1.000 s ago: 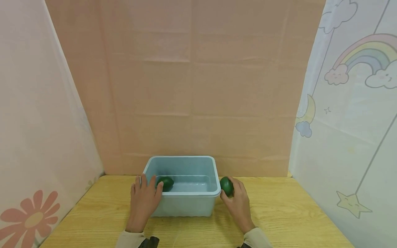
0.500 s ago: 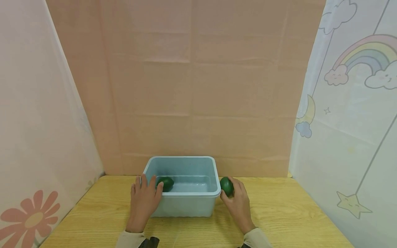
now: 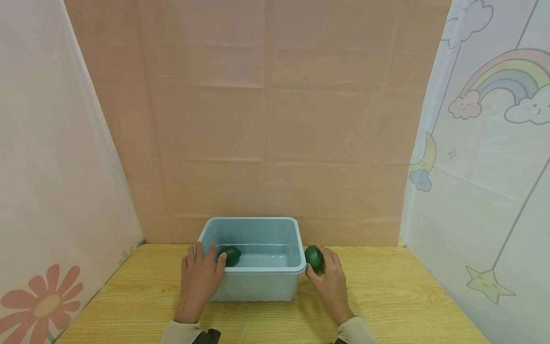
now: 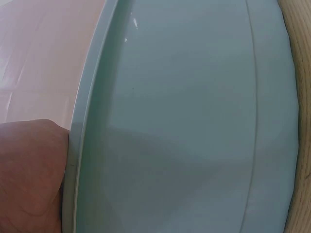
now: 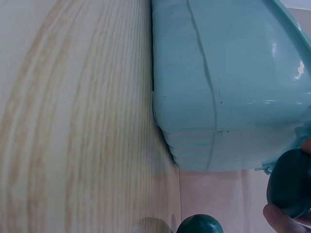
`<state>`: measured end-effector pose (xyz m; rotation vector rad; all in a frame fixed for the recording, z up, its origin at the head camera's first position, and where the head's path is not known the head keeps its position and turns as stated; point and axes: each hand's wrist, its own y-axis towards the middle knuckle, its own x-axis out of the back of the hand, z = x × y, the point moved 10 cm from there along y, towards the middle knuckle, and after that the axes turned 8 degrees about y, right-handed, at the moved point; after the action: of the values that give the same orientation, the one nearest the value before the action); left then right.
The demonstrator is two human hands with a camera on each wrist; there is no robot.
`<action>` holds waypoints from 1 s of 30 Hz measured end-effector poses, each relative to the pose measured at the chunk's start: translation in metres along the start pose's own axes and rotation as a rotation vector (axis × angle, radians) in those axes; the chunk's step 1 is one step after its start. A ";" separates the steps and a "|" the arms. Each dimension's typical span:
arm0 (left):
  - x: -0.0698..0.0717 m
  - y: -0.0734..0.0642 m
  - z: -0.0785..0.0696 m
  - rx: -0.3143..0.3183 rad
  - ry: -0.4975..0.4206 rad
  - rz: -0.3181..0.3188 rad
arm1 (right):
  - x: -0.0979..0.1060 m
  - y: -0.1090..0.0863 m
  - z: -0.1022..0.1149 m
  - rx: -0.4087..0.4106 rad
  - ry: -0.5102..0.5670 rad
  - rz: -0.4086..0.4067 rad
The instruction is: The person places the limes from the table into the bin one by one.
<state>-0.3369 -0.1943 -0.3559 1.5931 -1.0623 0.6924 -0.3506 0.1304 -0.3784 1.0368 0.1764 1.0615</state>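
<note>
My left hand rests at the front left corner of a pale blue plastic bin, its fingers spread over the rim. In the left wrist view the base of that hand lies along the bin's edge. A dark green, glossy avocado lies inside the bin, partly hidden by the left fingers. Just outside the bin's right wall, my right hand pinches a second avocado between thumb and fingers. The right wrist view shows this avocado at its right edge, near the bin.
Another rounded dark green thing pokes up from the bottom of the right wrist view. The bin stands on a wood-grain table. A tan cloth hangs behind, with printed cloths at the sides.
</note>
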 end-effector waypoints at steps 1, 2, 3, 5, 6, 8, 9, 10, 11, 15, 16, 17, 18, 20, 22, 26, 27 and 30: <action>0.000 0.000 0.000 0.000 -0.001 0.002 | 0.000 0.000 0.000 0.000 0.000 -0.001; -0.001 0.000 0.000 0.001 -0.002 0.003 | 0.000 0.000 0.000 0.000 0.000 -0.002; -0.001 0.000 0.001 0.002 -0.003 0.005 | 0.001 0.000 0.001 0.002 -0.002 -0.005; -0.002 0.000 0.001 0.004 -0.002 0.006 | 0.002 0.000 0.002 0.004 -0.002 -0.010; -0.002 0.000 0.001 0.004 -0.002 0.006 | 0.002 0.000 0.002 0.007 -0.003 -0.013; -0.002 0.001 0.001 0.003 0.001 0.004 | 0.003 0.001 0.004 0.011 -0.003 -0.019; -0.002 0.001 0.001 0.003 0.002 0.002 | 0.003 0.001 0.004 0.012 -0.003 -0.021; -0.001 0.001 0.001 0.001 0.003 0.000 | 0.003 0.001 0.004 0.012 -0.002 -0.021; -0.001 0.001 0.001 0.000 0.004 -0.002 | 0.003 0.002 0.004 0.012 -0.002 -0.020; 0.001 0.001 -0.001 -0.005 0.008 -0.011 | 0.003 0.002 0.003 0.008 -0.002 -0.017; 0.001 0.001 -0.001 -0.006 0.008 -0.010 | 0.003 0.003 0.003 0.006 -0.001 -0.016; 0.001 0.001 -0.001 -0.005 0.007 -0.009 | 0.003 0.002 0.003 0.005 0.000 -0.016; 0.001 0.001 -0.001 -0.005 0.007 -0.008 | 0.003 0.002 0.003 0.004 0.001 -0.016; 0.001 0.001 0.000 -0.004 0.004 -0.005 | 0.003 0.002 0.004 0.001 0.006 -0.016; 0.001 0.000 0.000 -0.004 0.003 -0.003 | 0.003 0.002 0.004 0.001 0.008 -0.015; 0.001 0.000 -0.001 -0.004 0.006 -0.007 | 0.004 0.002 0.005 0.005 0.012 -0.015; 0.001 0.000 -0.001 -0.005 0.007 -0.010 | 0.004 0.002 0.005 0.006 0.012 -0.014; 0.002 -0.001 -0.001 -0.007 0.009 -0.017 | 0.004 0.002 0.004 0.004 0.011 -0.012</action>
<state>-0.3353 -0.1935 -0.3542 1.5899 -1.0427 0.6836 -0.3471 0.1308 -0.3736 1.0324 0.1936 1.0571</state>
